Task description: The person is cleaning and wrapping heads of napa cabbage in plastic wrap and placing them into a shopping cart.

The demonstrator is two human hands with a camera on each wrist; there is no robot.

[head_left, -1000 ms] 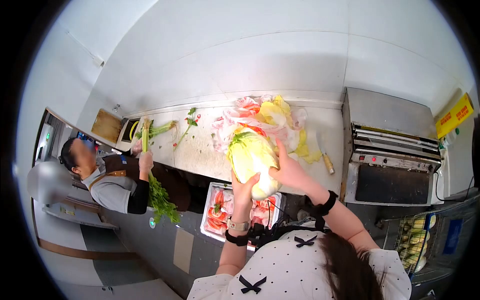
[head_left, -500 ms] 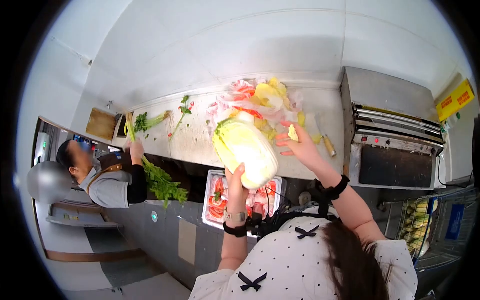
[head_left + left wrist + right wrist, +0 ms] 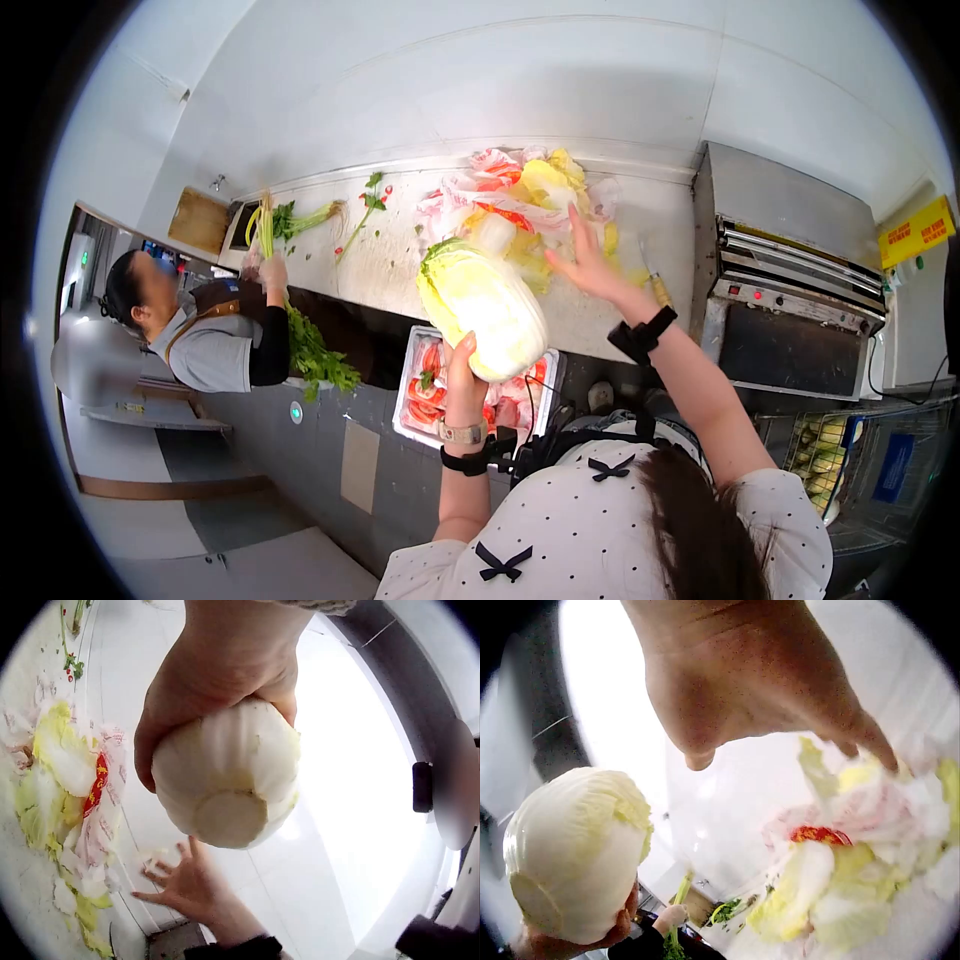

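The cabbage [image 3: 485, 312] is white and yellow, the shirt [image 3: 565, 520] black-dotted white.

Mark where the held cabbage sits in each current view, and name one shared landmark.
Head: the cabbage, near centre, in the left hand.
Left wrist: the cabbage, near centre.
Right wrist: the cabbage, lower left.
Shared landmark: the red-marked plastic bag, above, left and right of it, respectively.

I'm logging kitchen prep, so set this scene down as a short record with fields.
Left-hand grip: holds a pale yellow-white oblong cabbage near its base
Right-hand grip: fingers spread, near loose yellow-green cabbage leaves
Surface: long off-white countertop, bearing the leaves and a wooden-handled knife
Container: white rectangular tub at the countertop's near side
Second person: holds long green leafy celery
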